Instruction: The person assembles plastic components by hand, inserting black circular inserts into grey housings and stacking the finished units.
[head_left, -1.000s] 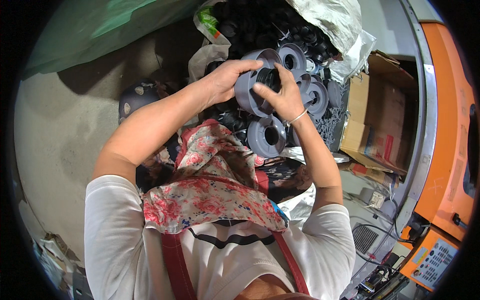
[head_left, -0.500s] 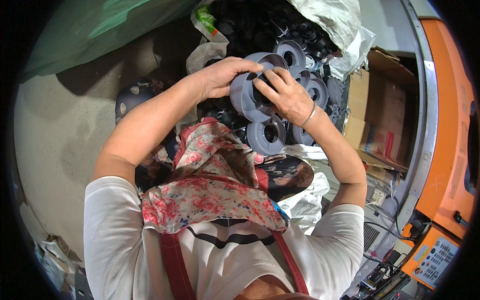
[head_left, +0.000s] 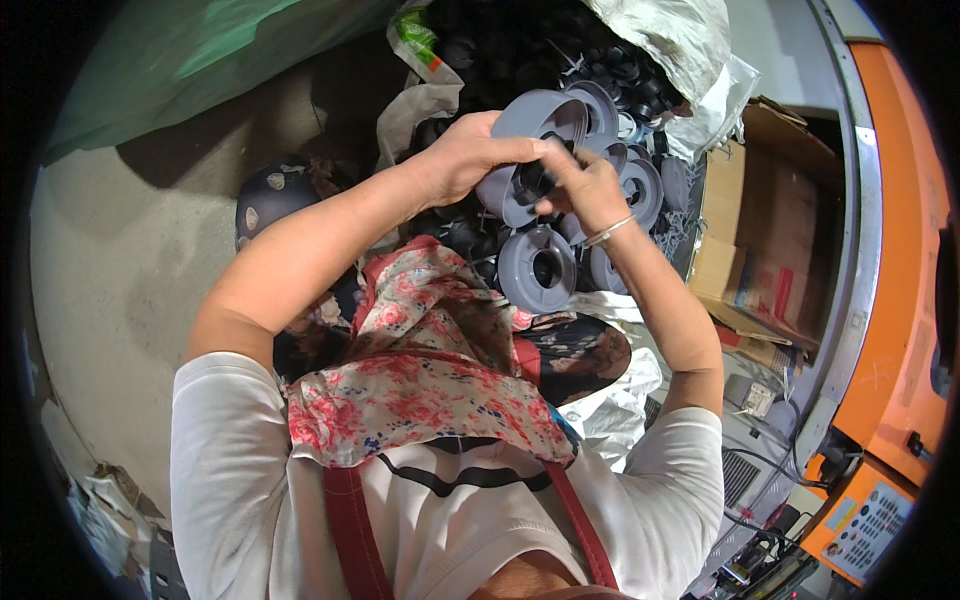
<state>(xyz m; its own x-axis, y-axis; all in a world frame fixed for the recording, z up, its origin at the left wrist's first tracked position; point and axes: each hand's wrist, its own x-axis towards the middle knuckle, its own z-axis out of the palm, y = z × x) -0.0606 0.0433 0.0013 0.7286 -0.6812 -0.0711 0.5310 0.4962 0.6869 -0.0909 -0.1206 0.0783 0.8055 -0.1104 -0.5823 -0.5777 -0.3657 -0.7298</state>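
Note:
My left hand (head_left: pixel 465 160) grips the rim of a round grey plastic ring part (head_left: pixel 506 202), thumb stretched along its top. The part is tilted, and a dark opening shows at its middle. My right hand (head_left: pixel 593 192) is at the part's right side, its fingers smeared by motion over the opening. Whether those fingers hold a small dark piece cannot be made out. Just below the held part lies another grey ring part (head_left: pixel 522 262) with a dark hole in its centre. More grey ring parts (head_left: pixel 641 185) are piled to the right, partly behind my right hand.
Beyond my hands a white sack (head_left: pixel 660 35) lies open around a heap of small black plastic parts (head_left: pixel 520 50). An open cardboard box (head_left: pixel 770 250) stands to the right, before an orange machine (head_left: pixel 890 300). Green sheeting (head_left: pixel 200 60) hangs at the far left above a concrete floor (head_left: pixel 130 270).
The held grey ring part has tilted, its wall turning upward. My right hand has drawn back slightly from its middle and its fingers have moved; my left hand has shifted a little right.

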